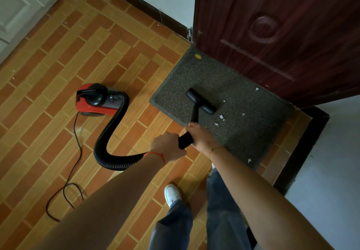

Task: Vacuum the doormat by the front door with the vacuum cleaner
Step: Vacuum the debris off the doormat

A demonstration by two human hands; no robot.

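Both my hands, left (169, 146) and right (200, 135), grip the black wand (186, 139); its nozzle (201, 101) rests on the doormat (243, 133) by the door (282, 35), the vacuum cleaner (98, 99) sitting well left.

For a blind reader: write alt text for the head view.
Both hands, left hand and right hand, grip a black vacuum wand, its nozzle on a grey doormat strewn with white scraps before a dark red door. A red vacuum cleaner sits left.

Nozzle (201, 101) on doormat (243, 125) (paper-flecked)
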